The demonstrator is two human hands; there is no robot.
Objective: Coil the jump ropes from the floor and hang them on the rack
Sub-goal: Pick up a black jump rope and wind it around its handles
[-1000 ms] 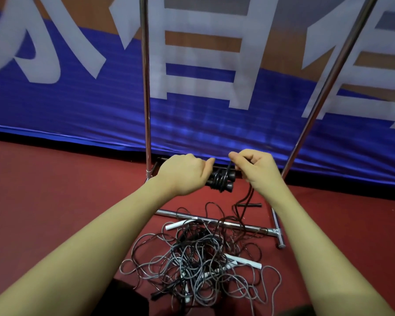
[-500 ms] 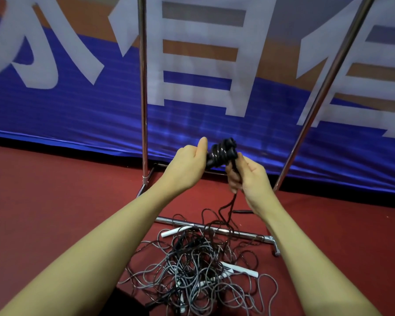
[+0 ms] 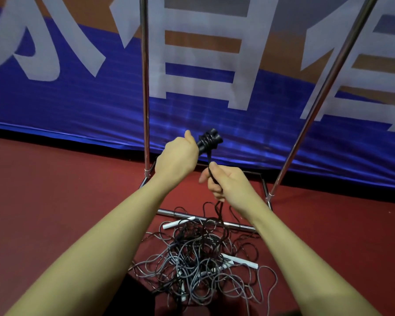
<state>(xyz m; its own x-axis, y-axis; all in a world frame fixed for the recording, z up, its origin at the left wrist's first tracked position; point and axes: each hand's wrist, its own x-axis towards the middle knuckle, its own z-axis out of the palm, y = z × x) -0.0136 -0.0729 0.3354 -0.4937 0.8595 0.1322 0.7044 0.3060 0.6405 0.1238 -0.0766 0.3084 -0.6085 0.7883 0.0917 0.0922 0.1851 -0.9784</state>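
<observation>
My left hand [image 3: 177, 157] grips the two black handles [image 3: 209, 140] of a jump rope, tilted up to the right, with black cord wound round them. Just below, my right hand [image 3: 226, 183] grips the black cord [image 3: 211, 172], which runs taut from the handles through my fist and hangs down into a tangled pile of black and grey ropes [image 3: 201, 258] on the red floor. White handles [image 3: 178, 223] stick out of the pile. The chrome rack [image 3: 145, 87] stands behind the pile; its top bar is out of view.
The rack's right upright [image 3: 317, 106] leans across the blue banner [image 3: 78, 106] on the wall. Its low front bar [image 3: 242, 227] lies on the red floor [image 3: 55, 201] behind the pile. A dark shape [image 3: 141, 290] sits at the pile's near edge.
My left hand has raised the wrapped handles and tilted them upward. My right hand has dropped below them and pulled the cord down taut.
</observation>
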